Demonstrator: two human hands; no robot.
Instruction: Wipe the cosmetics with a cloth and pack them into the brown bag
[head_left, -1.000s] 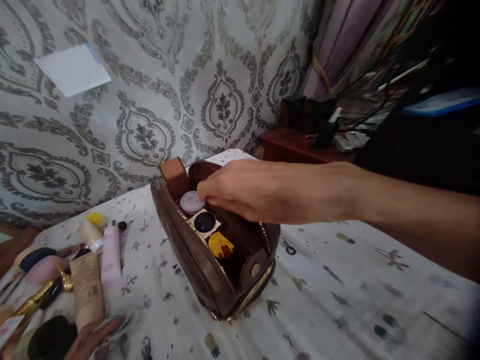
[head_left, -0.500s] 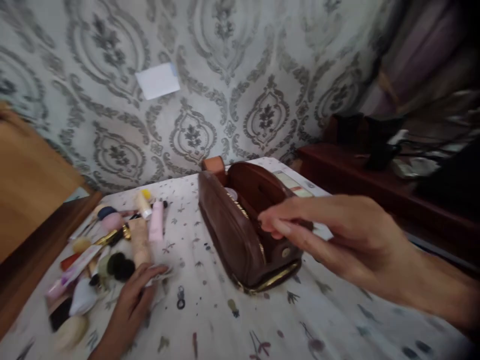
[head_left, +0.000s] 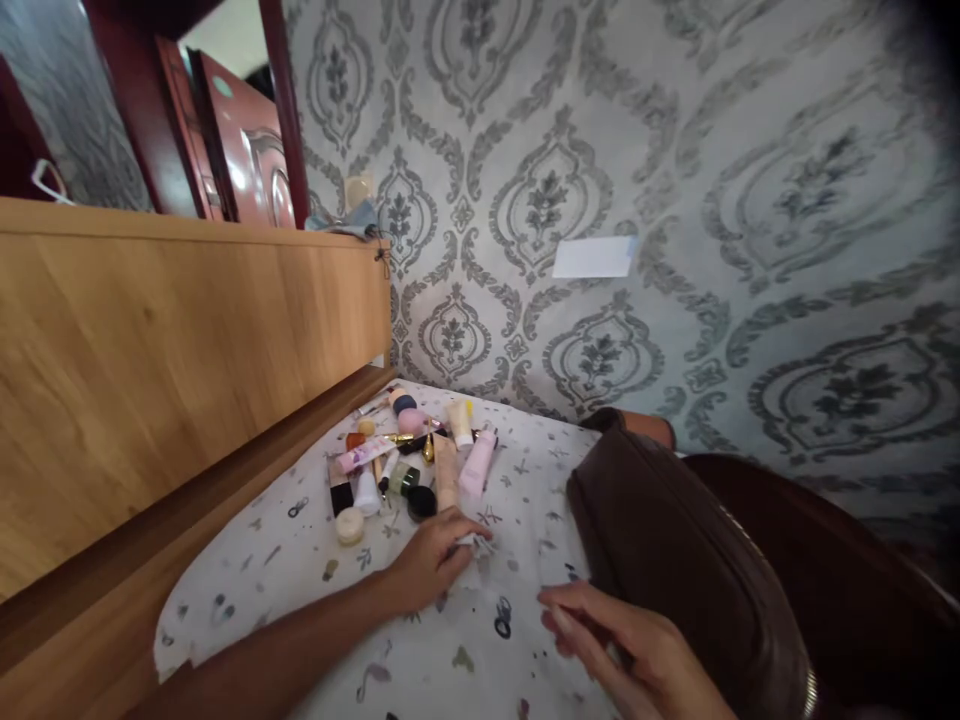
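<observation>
My left hand rests on the patterned sheet, its fingers closed on a crumpled whitish piece of thin material. Just beyond its knuckles lie a beige tube and a black-lidded jar. My right hand hovers over the sheet beside the brown leather toiletry bag. Its fingers are loosely stretched and slightly apart, with nothing visible in them; blur softens the fingertips. The bag's zip is undone, but its inside is mostly out of sight from here.
Several cosmetics lie in a pile: a pink tube, a cream tube, a pink sponge and a round cream jar. A wooden board borders the left side. The papered wall rises behind.
The view has turned left, so the bag now sits at the right edge. My right hand has moved from above the bag's opening to its left side. My left hand stays by the pile.
</observation>
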